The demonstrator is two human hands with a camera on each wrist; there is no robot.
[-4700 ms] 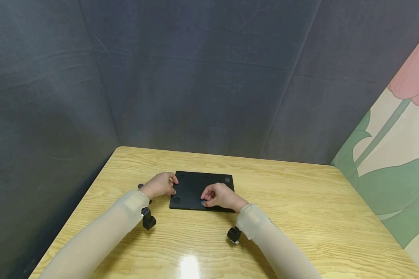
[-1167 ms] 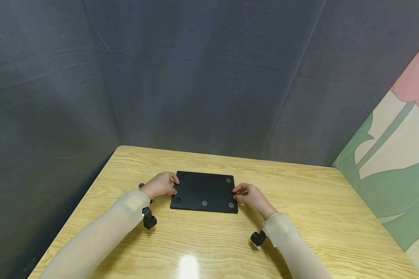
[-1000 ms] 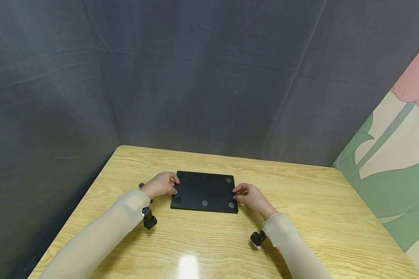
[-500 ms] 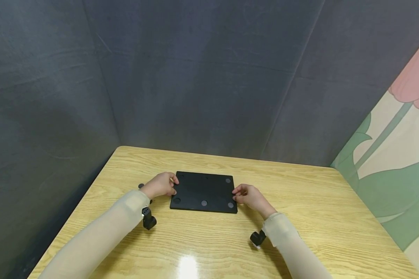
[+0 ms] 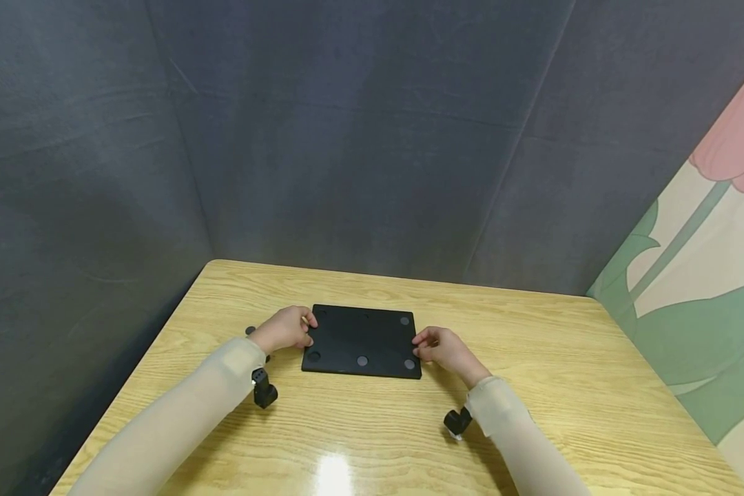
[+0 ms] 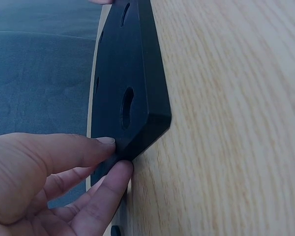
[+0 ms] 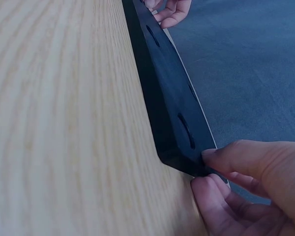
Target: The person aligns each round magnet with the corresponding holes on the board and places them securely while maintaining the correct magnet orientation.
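My left fingers (image 6: 101, 201) and right fingers (image 7: 211, 199) pinched the black board (image 5: 361, 337) between them on the surface (image 5: 533, 386). Looked stiff, probably lightish, maybe slick, so opposite ends seemed safest tbh.

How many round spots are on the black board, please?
6 show on the board: near left spot, near middle spot, near right spot, far left spot, far middle spot, far right spot. The left hand covers some edge; more could hide there.
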